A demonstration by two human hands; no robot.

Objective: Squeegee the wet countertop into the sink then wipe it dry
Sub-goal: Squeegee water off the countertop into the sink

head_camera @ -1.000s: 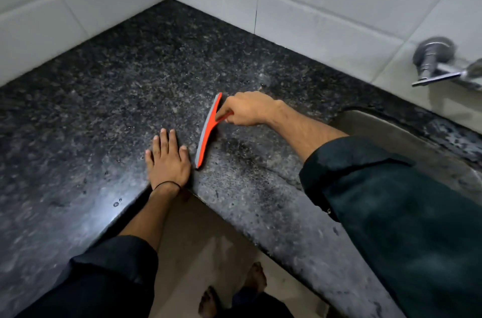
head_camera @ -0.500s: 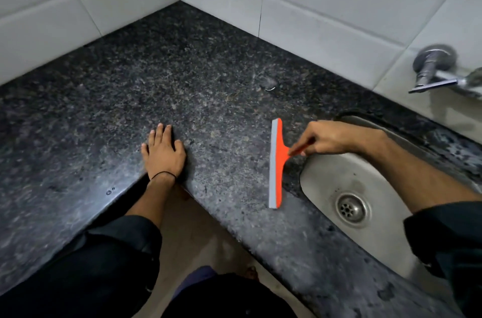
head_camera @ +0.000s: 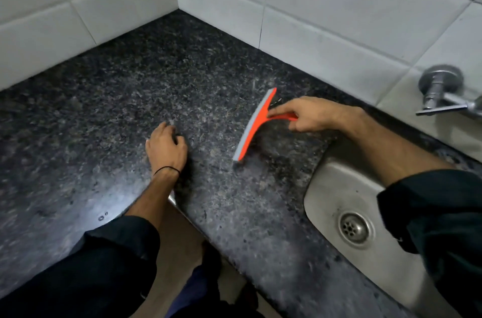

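Farther from sink [head_camera: 336, 203], squeegee [head_camera: 254, 126] now.

A: Speckled black-and-grey granite surface [head_camera: 130, 98], white glazed wall tiles [head_camera: 326, 12] behind!

B: Bright orange plastic squeegee [head_camera: 257, 123], grey rubber blade edge. Dull silver steel sink [head_camera: 336, 187], chrome metal tap [head_camera: 440, 91], thin black wristband [head_camera: 167, 170], dark sleeves.

The dark speckled granite countertop [head_camera: 109, 114] runs into a corner of white wall tiles [head_camera: 326, 18] and wraps round me in an L. A steel sink [head_camera: 331, 187] is set into it at my right. My left hand [head_camera: 167, 147] rests on the stone near the inner edge, fingers curled. The orange squeegee [head_camera: 254, 126], gripped in my right hand [head_camera: 310, 117], has its grey blade down on the stone between my left hand and the sink. A few droplets [head_camera: 103, 216] sit near the front edge.
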